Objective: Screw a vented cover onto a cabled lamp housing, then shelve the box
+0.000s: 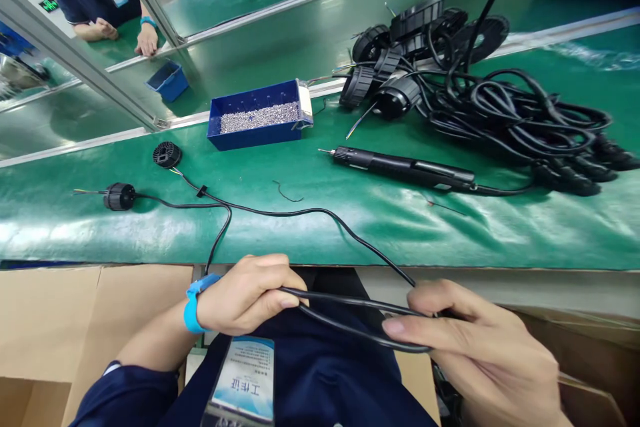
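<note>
My left hand (255,295) is closed around a black cable (350,299) in front of the bench edge. My right hand (475,347) grips the same cable farther right, so that two strands run between the hands. From my right hand one strand climbs onto the green bench and runs left. At the far left lie a round black connector (120,197) with thin wires sticking out and a black ribbed cap (167,155), both on cable ends. A small black clip (201,191) sits on the cable near them.
A black electric screwdriver (405,167) lies on the green bench (320,240). Behind it stand a blue bin of small metal screws (260,117) and a tangle of black cables (530,107) with round housings (397,95). Cardboard boxes (145,307) flank me. Another person's hand (147,39) rests across the bench.
</note>
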Demonstrator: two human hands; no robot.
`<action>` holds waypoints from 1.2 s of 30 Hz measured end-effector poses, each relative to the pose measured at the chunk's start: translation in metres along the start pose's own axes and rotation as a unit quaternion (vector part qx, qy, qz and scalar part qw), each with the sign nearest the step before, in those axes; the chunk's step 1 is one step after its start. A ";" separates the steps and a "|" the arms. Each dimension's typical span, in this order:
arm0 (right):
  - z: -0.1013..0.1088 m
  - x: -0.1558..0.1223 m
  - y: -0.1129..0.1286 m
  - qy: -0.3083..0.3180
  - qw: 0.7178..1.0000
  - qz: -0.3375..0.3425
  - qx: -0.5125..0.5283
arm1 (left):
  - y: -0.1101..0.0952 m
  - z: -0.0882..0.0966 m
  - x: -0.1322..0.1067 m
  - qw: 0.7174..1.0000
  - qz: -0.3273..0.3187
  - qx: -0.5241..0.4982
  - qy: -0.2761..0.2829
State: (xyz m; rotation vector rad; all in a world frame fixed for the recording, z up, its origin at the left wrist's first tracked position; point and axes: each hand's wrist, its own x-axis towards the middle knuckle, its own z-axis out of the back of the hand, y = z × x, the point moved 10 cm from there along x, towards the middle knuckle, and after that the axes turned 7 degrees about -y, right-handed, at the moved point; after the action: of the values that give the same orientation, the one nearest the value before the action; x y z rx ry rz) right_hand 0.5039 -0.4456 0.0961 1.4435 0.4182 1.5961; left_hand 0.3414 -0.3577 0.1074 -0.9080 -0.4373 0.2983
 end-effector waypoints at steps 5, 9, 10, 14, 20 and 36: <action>0.001 0.004 0.005 -0.004 1.000 0.009 -0.014 | 0.001 0.001 -0.001 1.000 -0.008 -0.006 -0.002; 0.000 0.006 0.002 -0.003 1.000 -0.005 0.002 | 0.002 0.001 0.000 1.000 0.003 -0.024 -0.009; -0.001 0.006 0.002 -0.002 1.000 -0.005 0.014 | 0.003 0.001 0.000 0.999 0.010 -0.030 -0.010; -0.001 0.006 0.000 -0.026 0.998 -0.026 0.060 | 0.010 0.000 -0.002 0.998 0.041 -0.052 -0.008; 0.001 0.002 -0.010 -0.060 0.993 -0.081 0.064 | 0.014 0.001 -0.003 0.996 0.056 -0.065 -0.013; -0.012 -0.015 -0.054 -0.029 0.930 -0.319 0.180 | 0.059 -0.024 -0.027 0.894 0.306 -0.324 -0.039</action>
State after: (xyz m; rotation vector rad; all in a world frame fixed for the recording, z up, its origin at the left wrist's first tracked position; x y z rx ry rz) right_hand 0.5122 -0.4254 0.0434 1.4123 1.0688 0.9757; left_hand 0.3254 -0.3511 0.0404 -1.6971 -0.3115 0.7978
